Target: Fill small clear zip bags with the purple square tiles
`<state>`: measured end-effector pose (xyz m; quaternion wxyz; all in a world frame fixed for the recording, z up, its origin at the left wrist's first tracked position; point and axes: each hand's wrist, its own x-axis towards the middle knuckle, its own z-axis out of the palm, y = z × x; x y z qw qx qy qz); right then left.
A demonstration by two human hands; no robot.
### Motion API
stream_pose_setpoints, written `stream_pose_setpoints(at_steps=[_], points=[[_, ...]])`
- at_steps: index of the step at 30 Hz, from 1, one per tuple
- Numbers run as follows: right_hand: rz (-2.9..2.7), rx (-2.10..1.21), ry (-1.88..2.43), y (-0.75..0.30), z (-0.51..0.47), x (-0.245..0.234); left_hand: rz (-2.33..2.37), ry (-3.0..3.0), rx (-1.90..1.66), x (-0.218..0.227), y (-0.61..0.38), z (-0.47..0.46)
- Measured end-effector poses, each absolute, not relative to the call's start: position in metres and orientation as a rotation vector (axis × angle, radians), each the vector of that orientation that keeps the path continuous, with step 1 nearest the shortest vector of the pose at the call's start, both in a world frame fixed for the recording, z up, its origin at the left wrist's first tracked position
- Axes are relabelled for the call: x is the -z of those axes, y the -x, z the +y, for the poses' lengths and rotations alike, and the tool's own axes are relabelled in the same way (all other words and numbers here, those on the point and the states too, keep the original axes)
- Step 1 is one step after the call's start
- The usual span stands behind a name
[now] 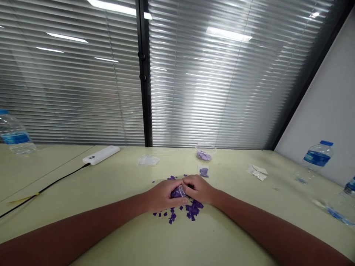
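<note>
Between my two hands is a small clear plastic bag (179,191) with purple pieces inside. My left hand (163,195) curls round its left side, thumb along the near edge. My right hand (200,189) closes on the bag's right side, its fingertips meeting those of the left. Small dark purple paper squares (194,210) lie scattered on the table under and around both hands. Just beyond the right hand rests a filled clear bag (203,171) of lighter purple pieces. The far fingers of both hands are partly hidden.
A clear round tub (204,155) with pale purple pieces stands farther back. Flat clear bags (148,160) lie to its left, crumpled white scraps (257,171) to its right. A white power bank (101,155) with a black cable is at left. Water bottles (316,159) stand at both sides.
</note>
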<state>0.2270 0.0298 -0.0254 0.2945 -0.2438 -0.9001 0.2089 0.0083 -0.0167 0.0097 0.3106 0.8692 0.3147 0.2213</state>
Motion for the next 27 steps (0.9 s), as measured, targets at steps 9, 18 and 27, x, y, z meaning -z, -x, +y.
stream_pose_setpoints(at_steps=[9, 18, 27], points=[[-2.394, -0.557, 0.661, -0.2269, 0.0295, 0.0244, 0.833, -2.322, -0.595, -0.0094, -0.0093, -0.0163], [-2.395, -0.547, 0.668, -0.2274, 0.0289, 0.0231, 0.851, -2.356, -0.589, -0.0094, -0.0084, -0.0156], [-2.413, -0.576, 0.685, -0.2280, 0.0296, 0.0237, 0.850, -2.343, -0.563, -0.0110, -0.0096, -0.0163]])
